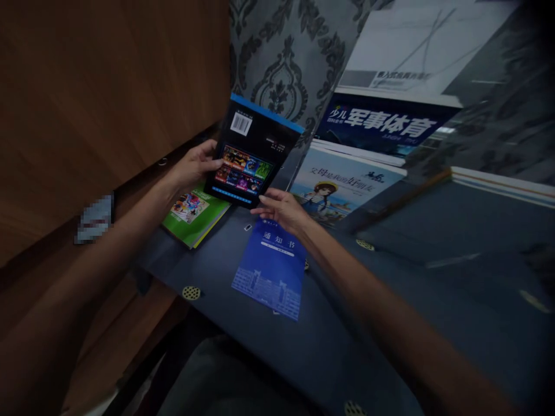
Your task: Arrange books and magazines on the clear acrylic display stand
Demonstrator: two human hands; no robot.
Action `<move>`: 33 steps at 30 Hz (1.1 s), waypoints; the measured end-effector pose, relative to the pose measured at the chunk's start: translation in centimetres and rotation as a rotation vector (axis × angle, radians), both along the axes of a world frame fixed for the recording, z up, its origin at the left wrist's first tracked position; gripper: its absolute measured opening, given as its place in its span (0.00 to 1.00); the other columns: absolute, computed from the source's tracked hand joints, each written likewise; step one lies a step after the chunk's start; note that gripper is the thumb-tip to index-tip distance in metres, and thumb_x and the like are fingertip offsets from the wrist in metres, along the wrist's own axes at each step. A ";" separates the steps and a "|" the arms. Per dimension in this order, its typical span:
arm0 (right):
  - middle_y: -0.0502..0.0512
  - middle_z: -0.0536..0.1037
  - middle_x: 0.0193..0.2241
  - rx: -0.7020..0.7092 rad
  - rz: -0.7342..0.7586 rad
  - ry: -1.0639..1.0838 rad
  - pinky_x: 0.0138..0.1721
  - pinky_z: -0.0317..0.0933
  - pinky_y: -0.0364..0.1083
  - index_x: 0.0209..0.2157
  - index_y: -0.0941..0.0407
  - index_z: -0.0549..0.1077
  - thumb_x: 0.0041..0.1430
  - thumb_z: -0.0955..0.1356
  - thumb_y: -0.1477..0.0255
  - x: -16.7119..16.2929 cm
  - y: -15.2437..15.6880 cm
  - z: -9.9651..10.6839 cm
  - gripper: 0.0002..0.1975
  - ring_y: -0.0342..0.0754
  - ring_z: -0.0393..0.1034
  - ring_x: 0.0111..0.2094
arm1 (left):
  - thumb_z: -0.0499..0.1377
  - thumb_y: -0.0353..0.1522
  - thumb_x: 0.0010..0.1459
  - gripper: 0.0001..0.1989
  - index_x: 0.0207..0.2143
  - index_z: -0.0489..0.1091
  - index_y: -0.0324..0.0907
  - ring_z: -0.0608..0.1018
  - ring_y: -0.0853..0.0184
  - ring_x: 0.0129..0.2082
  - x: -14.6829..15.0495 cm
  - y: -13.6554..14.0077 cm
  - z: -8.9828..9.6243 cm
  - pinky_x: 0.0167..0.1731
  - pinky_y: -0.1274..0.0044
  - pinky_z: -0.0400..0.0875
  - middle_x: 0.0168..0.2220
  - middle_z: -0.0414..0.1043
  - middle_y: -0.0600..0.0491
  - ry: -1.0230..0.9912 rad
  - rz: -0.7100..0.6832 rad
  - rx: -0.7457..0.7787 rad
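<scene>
A black book (pixel 254 141) with a blue top strip, a barcode and rows of colourful pictures is held up, tilted, above the table. My left hand (pixel 197 167) grips its left edge, thumb on the cover. At the lower right corner, my right hand (pixel 284 211) pinches the same book with bent fingers. Below the left hand lies a green book (pixel 197 216) with a colourful picture, partly covered by the black one. A blue booklet (pixel 273 271) with white Chinese lettering rests flat on the table, just under my right hand.
The dark table (pixel 208 263) has round dotted yellow stickers (pixel 191 293). To the right, a picture book (pixel 342 188), a dark blue book (pixel 377 127) and a white-grey book (pixel 425 46) stand upright in a row. Behind are patterned wallpaper (pixel 281 69) and a wooden panel (pixel 117 86).
</scene>
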State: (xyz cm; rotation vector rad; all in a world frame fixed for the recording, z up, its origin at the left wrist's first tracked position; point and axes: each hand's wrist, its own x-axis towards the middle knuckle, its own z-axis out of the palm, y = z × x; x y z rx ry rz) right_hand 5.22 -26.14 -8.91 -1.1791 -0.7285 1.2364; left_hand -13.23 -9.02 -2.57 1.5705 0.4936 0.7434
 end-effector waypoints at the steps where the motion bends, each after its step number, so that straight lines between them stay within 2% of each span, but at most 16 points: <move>1: 0.42 0.71 0.21 0.007 -0.014 0.004 0.27 0.69 0.38 0.31 0.54 0.65 0.55 0.73 0.74 -0.2 -0.1 -0.1 0.12 0.46 0.80 0.30 | 0.68 0.29 0.49 0.20 0.45 0.69 0.40 0.79 0.58 0.46 -0.2 -0.5 0.0 0.45 0.69 0.74 0.43 0.76 0.53 -0.013 -0.016 -0.003; 4: 0.43 0.73 0.23 0.010 -0.041 0.047 0.28 0.70 0.38 0.30 0.54 0.65 0.54 0.74 0.74 -0.7 0.1 -0.1 0.12 0.45 0.80 0.29 | 0.68 0.29 0.47 0.18 0.42 0.70 0.40 0.80 0.61 0.41 -0.4 -0.9 -0.1 0.44 0.70 0.74 0.40 0.77 0.54 -0.052 -0.049 -0.031; 8: 0.44 0.74 0.21 0.011 -0.032 0.072 0.25 0.68 0.37 0.29 0.55 0.67 0.55 0.73 0.73 -1.3 0.5 0.3 0.11 0.44 0.79 0.25 | 0.67 0.29 0.45 0.16 0.39 0.70 0.39 0.79 0.66 0.33 -0.2 -0.5 -0.3 0.39 0.72 0.74 0.35 0.77 0.54 -0.034 0.007 -0.121; 13: 0.43 0.71 0.20 0.052 -0.050 0.061 0.30 0.72 0.41 0.28 0.54 0.67 0.50 0.76 0.71 -1.6 -0.3 0.2 0.13 0.48 0.81 0.29 | 0.69 0.32 0.43 0.20 0.39 0.70 0.41 0.78 0.66 0.33 -0.5 -1.3 -1.0 0.39 0.72 0.73 0.35 0.77 0.53 -0.036 0.012 -0.199; 18: 0.45 0.75 0.25 0.113 -0.118 0.099 0.47 0.72 0.49 0.28 0.55 0.70 0.44 0.78 0.69 -1.9 -2.8 -1.1 0.15 0.50 0.81 0.37 | 0.71 0.35 0.42 0.20 0.40 0.75 0.40 0.77 0.62 0.44 -1.1 -3.2 -1.0 0.49 0.71 0.68 0.39 0.78 0.52 -0.056 -0.067 -0.070; 22: 0.50 0.80 0.30 0.153 -0.164 0.046 0.53 0.68 0.52 0.28 0.55 0.75 0.40 0.79 0.65 -1.9 -5.4 -2.2 0.15 0.51 0.79 0.41 | 0.70 0.36 0.44 0.15 0.36 0.77 0.40 0.75 0.62 0.42 -1.8 -5.0 -0.8 0.48 0.72 0.67 0.36 0.77 0.53 0.071 0.000 0.158; 25: 0.53 0.82 0.37 0.161 -0.266 -0.147 0.52 0.68 0.54 0.35 0.54 0.79 0.44 0.77 0.63 -1.1 -7.8 -2.8 0.15 0.53 0.78 0.43 | 0.68 0.38 0.46 0.13 0.33 0.78 0.40 0.75 0.64 0.36 -2.6 -6.9 -1.4 0.40 0.73 0.70 0.32 0.76 0.54 0.178 -0.037 0.210; 29: 0.58 0.79 0.48 0.237 -0.348 -0.619 0.53 0.66 0.54 0.39 0.52 0.81 0.55 0.71 0.66 0.2 -11.4 -3.6 0.10 0.54 0.73 0.51 | 0.65 0.41 0.51 0.19 0.41 0.79 0.39 0.76 0.65 0.34 -3.4 -9.6 -3.9 0.36 0.74 0.70 0.32 0.76 0.52 0.264 -0.201 0.016; 31: 0.60 0.78 0.50 0.250 -0.354 -0.803 0.54 0.65 0.56 0.40 0.52 0.81 0.60 0.67 0.68 0.6 -13.0 -4.1 0.11 0.55 0.72 0.52 | 0.64 0.42 0.53 0.20 0.44 0.78 0.38 0.75 0.68 0.31 -3.5 -10.8 -5.4 0.34 0.76 0.69 0.31 0.75 0.52 0.336 -0.251 -0.076; 33: 0.60 0.77 0.51 0.232 -0.343 -0.917 0.54 0.64 0.58 0.41 0.52 0.81 0.62 0.65 0.68 0.6 -14.1 -4.6 0.13 0.55 0.71 0.53 | 0.62 0.41 0.54 0.20 0.45 0.77 0.38 0.73 0.69 0.30 -3.3 -11.7 -6.8 0.32 0.77 0.68 0.31 0.75 0.52 0.389 -0.276 -0.103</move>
